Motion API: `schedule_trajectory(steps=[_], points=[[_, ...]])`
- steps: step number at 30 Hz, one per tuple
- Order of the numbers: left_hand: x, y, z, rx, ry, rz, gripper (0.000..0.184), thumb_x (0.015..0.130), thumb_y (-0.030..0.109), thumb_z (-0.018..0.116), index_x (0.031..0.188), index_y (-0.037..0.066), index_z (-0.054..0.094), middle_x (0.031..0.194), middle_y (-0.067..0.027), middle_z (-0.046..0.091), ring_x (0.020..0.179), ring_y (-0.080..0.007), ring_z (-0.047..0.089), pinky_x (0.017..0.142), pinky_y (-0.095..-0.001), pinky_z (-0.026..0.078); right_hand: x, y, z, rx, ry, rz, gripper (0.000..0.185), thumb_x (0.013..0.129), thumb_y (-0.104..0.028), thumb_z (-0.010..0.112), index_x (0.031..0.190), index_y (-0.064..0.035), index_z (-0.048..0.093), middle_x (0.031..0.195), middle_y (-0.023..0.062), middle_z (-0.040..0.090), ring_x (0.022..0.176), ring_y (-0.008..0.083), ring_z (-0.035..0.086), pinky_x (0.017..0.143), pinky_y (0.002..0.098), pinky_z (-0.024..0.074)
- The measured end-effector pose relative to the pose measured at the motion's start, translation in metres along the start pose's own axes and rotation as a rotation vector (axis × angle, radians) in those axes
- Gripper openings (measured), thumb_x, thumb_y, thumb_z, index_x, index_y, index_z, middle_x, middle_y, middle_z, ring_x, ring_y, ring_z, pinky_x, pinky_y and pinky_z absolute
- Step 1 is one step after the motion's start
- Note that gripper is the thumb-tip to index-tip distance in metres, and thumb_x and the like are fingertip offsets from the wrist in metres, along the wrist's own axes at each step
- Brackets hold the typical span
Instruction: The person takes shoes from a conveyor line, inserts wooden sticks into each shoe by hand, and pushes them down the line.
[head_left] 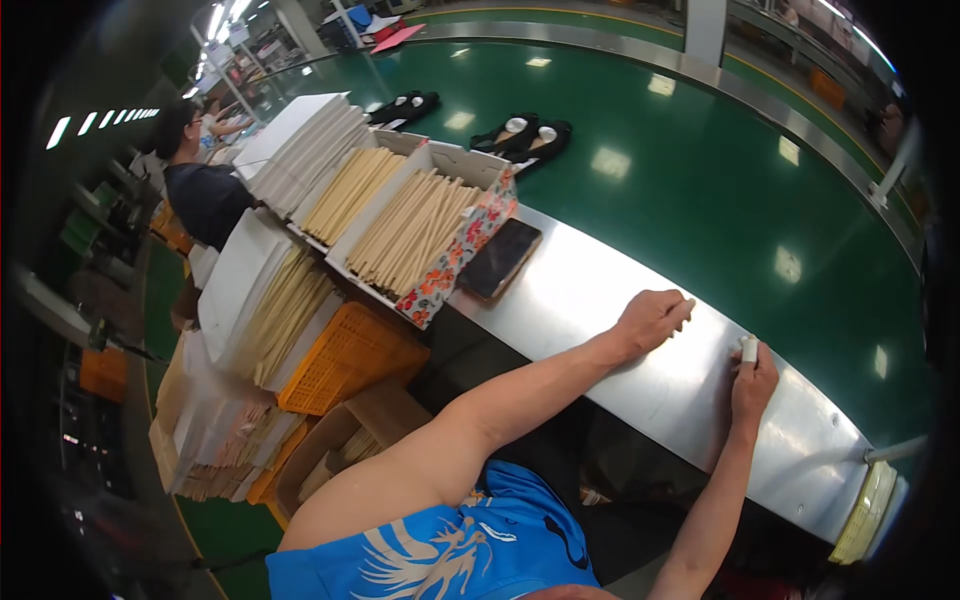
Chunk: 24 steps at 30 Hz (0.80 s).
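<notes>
My left hand (652, 322) is closed, its fingers curled, over the metal ledge beside the green belt. Whether anything small is pinched in it is hidden. My right hand (755, 385) is closed too, near the belt-side edge of the ledge, with a white wrap or tube (749, 349) around or against one finger. What its curled fingers hold, if anything, does not show. Between the hands lies the bare metal ledge (690, 385). Nearest to the left hand is a dark flat object (500, 258), like a phone or wallet.
Boxes of thin tan sticks (412, 232) stand left on the ledge, with stacked white sheets (300, 140) behind. Black sandals (525, 138) sit on the green belt (690, 190). Below left are an orange crate (345, 355) and a cardboard box (310, 450). A co-worker (200, 185) sits farther left.
</notes>
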<state>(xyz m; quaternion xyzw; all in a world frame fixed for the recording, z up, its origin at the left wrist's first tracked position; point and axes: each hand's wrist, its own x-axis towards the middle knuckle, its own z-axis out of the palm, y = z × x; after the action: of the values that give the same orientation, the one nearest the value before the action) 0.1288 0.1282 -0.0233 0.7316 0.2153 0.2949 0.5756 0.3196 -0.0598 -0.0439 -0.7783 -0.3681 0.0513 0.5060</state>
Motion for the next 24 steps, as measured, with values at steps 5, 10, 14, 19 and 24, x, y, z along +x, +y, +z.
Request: schedule_trajectory(steps=[5, 10, 14, 19, 24], points=[[-0.0032, 0.0116, -0.0037, -0.022, -0.007, -0.037, 0.044, 0.111, 0.033, 0.059, 0.089, -0.002, 0.073, 0.075, -0.0103, 0.073, 0.067, -0.0165, 0.070, 0.065, -0.0333, 0.058, 0.0014, 0.0010, 0.0007, 0.074, -0.034, -0.012, 0.021, 0.107, -0.007, 0.054, 0.110, 0.0014, 0.073, 0.086, 0.0065, 0.073, 0.073, 0.0124, 0.064, 0.067, 0.0284, 0.0512], [-0.0024, 0.0073, -0.0034, -0.006, 0.009, -0.020, 0.045, 0.111, 0.035, 0.059, 0.088, -0.001, 0.072, 0.076, -0.0101, 0.074, 0.065, -0.0164, 0.070, 0.064, -0.0324, 0.057, 0.0015, 0.0042, 0.0010, 0.074, -0.037, 0.027, 0.022, 0.110, -0.009, 0.053, 0.116, 0.0016, 0.072, 0.090, 0.0046, 0.072, 0.075, 0.0104, 0.062, 0.067, 0.0260, 0.0497], [-0.0036, 0.0102, -0.0033, -0.006, 0.008, -0.030, 0.045, 0.111, 0.036, 0.059, 0.087, 0.000, 0.072, 0.075, -0.0094, 0.074, 0.064, -0.0158, 0.069, 0.063, -0.0326, 0.057, 0.0029, 0.0088, -0.0001, 0.060, -0.065, 0.021, 0.023, 0.111, -0.011, 0.054, 0.117, 0.0016, 0.072, 0.091, 0.0038, 0.071, 0.075, 0.0092, 0.061, 0.067, 0.0255, 0.0493], [-0.0037, 0.0116, -0.0044, 0.010, 0.005, -0.022, 0.046, 0.111, 0.037, 0.059, 0.087, 0.000, 0.072, 0.075, -0.0087, 0.073, 0.063, -0.0158, 0.069, 0.062, -0.0325, 0.056, 0.0025, 0.0074, 0.0010, 0.074, -0.037, 0.031, 0.025, 0.113, -0.013, 0.054, 0.119, 0.0023, 0.072, 0.090, 0.0037, 0.071, 0.074, 0.0085, 0.060, 0.067, 0.0248, 0.0489], [-0.0029, 0.0109, -0.0055, 0.010, 0.009, -0.001, 0.046, 0.111, 0.037, 0.059, 0.086, 0.000, 0.072, 0.074, -0.0085, 0.073, 0.063, -0.0162, 0.068, 0.062, -0.0326, 0.056, 0.0029, 0.0032, 0.0019, 0.098, -0.035, 0.029, 0.024, 0.112, -0.012, 0.053, 0.117, 0.0023, 0.072, 0.089, 0.0038, 0.071, 0.073, 0.0091, 0.060, 0.066, 0.0252, 0.0492]])
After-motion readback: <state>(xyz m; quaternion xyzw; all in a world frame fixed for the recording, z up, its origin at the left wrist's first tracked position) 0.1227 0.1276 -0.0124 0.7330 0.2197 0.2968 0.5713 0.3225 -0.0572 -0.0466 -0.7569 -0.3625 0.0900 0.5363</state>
